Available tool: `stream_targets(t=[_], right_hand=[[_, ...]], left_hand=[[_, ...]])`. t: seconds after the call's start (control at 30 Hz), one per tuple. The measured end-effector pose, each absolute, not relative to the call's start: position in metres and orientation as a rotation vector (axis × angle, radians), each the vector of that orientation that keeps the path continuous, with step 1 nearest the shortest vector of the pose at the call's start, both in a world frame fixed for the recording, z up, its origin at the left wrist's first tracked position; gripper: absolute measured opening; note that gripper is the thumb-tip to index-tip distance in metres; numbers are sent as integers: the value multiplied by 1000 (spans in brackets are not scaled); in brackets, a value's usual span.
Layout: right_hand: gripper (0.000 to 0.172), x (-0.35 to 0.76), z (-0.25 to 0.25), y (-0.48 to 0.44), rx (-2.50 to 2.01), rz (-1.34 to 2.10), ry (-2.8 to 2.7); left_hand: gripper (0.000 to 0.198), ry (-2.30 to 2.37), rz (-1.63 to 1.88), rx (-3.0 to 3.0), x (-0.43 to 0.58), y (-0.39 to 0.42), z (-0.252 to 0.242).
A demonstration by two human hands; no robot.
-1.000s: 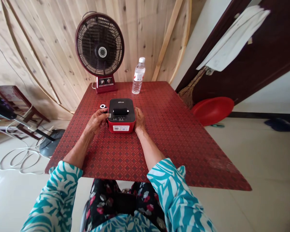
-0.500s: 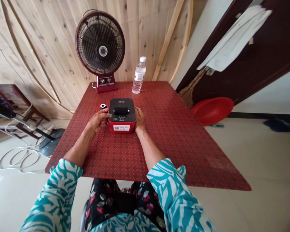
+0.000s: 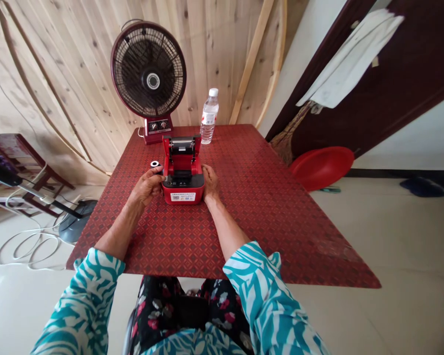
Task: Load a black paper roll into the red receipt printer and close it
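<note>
A red and black label printer (image 3: 182,190) sits on the red patterned tablecloth (image 3: 244,222), its red lid (image 3: 181,148) standing open and nearly upright. The inside of the lid shows a metal part, and the printer's compartment is mostly hidden from this angle. My left hand (image 3: 146,186) presses against the printer's left side. A small black and white tape roll (image 3: 154,163) lies on the cloth just beyond those fingers, not touching them. My right hand (image 3: 210,181) grips the printer's right side.
A dark red desk fan (image 3: 148,69) and a clear water bottle (image 3: 209,117) stand at the table's far edge, behind the printer. A red plastic basin (image 3: 321,168) lies on the floor beyond the right side. A wooden stool (image 3: 22,160) and white cable (image 3: 29,249) are on the left.
The printer's lid has swung up from shut to open. The tape roll now lies on the cloth, a little clear of my left fingers. My view has shifted slightly.
</note>
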State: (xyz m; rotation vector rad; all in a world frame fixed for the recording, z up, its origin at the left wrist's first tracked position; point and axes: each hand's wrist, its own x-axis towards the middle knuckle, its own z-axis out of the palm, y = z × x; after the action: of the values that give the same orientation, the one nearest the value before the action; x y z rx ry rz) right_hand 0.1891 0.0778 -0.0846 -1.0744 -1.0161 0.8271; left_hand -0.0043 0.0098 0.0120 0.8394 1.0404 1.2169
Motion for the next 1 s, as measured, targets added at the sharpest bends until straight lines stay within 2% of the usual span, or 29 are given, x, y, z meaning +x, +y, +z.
stream_targets(t=[0.17,0.3,0.43,0.57,0.67,0.83,1.0], right_hand=[[35,189,-83,78,-1057,817,-1034],[34,187,-83,78,-1055,783,-1051],[32,186,-84,80,-1053,786,-1044],[29,185,-85,80,-1063,792,-1034],[29,186,-84,79,-1065,791,-1052],[28,185,-79,76,-1092,800,-1045],[27,186,-77,75,-1095,805,-1059]], left_hand=[[30,1110,1325,1002,-9,14,13],[17,1194,1426,1404,-8,32,33],[9,1174,1074,1888,10,59,59],[25,1160,518,2164,33,83,69],[38,1235,242,2170,40,95,68],[32,1442,236,2042,41,100,63],[29,1420,71,2380,41,103,55]])
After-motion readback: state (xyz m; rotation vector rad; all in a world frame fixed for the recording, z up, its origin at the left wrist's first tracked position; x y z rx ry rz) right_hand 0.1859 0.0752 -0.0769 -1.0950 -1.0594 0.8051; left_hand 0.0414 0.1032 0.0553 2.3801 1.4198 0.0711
